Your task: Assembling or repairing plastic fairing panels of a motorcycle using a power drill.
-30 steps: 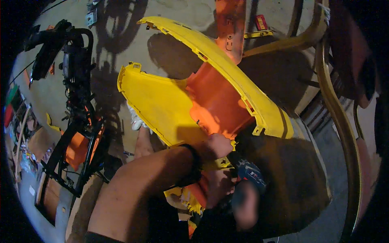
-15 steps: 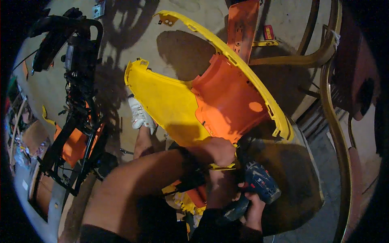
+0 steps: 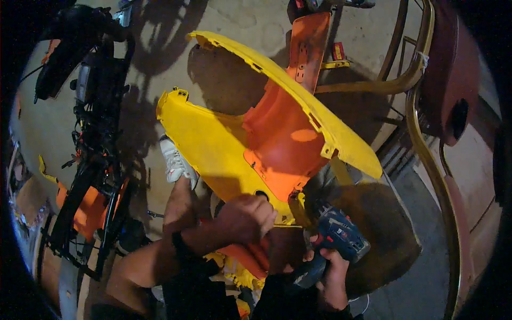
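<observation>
My right hand (image 3: 335,272) grips a dark blue cordless drill (image 3: 341,234) by its handle, with the chuck pointing up and left toward the panels' lower corner. My left hand (image 3: 246,216) is closed, fingers curled down, over the near edge of a large yellow plastic panel (image 3: 205,141); whatever lies inside the fingers is hidden. A round dark hole shows in the panel just above this hand. Joined to the yellow panel is a curved orange plastic panel (image 3: 285,141), and a second, bowed yellow panel (image 3: 288,80) runs along its right side.
A bare black motorbike-like frame (image 3: 96,133) with orange parts stands on the left. The panels rest over a dark chair seat (image 3: 373,224) with a curved golden metal frame (image 3: 421,133). Another orange panel (image 3: 309,45) lies beyond. A white shoe (image 3: 176,160) is on the floor.
My left hand has moved left along the panel's near edge, uncovering the round hole. The panels have tilted and shifted left in view. The drill stays in my right hand.
</observation>
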Demonstrator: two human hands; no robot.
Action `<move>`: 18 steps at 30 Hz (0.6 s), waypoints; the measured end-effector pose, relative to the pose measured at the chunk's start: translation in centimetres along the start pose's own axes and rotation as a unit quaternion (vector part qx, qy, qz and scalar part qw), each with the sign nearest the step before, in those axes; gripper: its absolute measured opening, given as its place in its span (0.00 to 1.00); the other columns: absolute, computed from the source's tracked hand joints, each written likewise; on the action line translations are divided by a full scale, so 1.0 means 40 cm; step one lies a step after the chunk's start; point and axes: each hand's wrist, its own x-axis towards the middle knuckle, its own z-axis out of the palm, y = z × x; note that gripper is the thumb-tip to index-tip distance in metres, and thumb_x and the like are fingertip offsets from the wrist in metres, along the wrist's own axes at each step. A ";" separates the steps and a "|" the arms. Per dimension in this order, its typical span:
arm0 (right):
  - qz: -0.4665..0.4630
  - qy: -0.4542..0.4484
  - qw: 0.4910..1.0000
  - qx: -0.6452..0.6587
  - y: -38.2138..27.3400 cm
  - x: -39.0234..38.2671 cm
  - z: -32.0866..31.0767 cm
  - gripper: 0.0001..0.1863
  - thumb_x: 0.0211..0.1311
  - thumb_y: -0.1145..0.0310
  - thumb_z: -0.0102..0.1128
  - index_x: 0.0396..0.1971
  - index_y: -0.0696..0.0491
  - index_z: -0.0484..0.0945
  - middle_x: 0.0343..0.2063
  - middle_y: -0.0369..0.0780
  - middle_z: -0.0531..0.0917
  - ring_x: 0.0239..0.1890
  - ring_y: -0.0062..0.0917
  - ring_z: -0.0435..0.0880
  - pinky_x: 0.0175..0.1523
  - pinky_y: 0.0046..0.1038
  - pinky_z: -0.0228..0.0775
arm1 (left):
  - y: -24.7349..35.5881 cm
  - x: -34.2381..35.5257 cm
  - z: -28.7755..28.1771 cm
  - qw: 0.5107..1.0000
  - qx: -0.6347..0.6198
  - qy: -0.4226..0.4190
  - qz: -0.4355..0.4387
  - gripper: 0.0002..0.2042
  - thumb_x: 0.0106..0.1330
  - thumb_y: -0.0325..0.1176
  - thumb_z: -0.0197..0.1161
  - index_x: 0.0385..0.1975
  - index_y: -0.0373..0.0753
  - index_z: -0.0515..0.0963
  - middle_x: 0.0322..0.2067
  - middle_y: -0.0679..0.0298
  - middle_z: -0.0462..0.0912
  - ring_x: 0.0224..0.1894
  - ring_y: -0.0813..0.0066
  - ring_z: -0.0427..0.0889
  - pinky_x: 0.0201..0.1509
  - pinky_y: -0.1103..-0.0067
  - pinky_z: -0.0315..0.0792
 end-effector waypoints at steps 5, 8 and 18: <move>-0.080 0.008 0.996 0.042 0.094 -0.067 -0.001 0.23 0.46 0.71 0.52 0.46 0.62 0.69 0.32 0.44 0.78 0.27 0.29 0.77 0.32 0.30 0.73 | -0.058 0.018 -0.043 0.971 -0.148 0.017 -0.186 0.09 0.58 0.35 0.56 0.21 0.37 0.69 0.21 0.57 0.73 0.19 0.59 0.76 0.22 0.66 0.71; -0.147 0.029 0.986 0.067 0.157 -0.092 -0.057 0.25 0.46 0.70 0.53 0.48 0.61 0.67 0.34 0.44 0.78 0.31 0.27 0.77 0.36 0.27 0.72 | -0.058 0.111 0.027 0.961 -0.211 0.126 -0.125 0.06 0.59 0.31 0.58 0.25 0.36 0.70 0.20 0.55 0.71 0.20 0.56 0.76 0.22 0.66 0.69; -0.114 -0.009 0.993 0.030 0.139 -0.093 -0.038 0.27 0.42 0.69 0.53 0.46 0.65 0.67 0.30 0.45 0.77 0.26 0.28 0.76 0.33 0.28 0.69 | -0.052 0.019 -0.089 0.963 -0.172 0.184 -0.096 0.08 0.54 0.26 0.59 0.17 0.35 0.68 0.12 0.60 0.66 0.14 0.60 0.72 0.19 0.69 0.68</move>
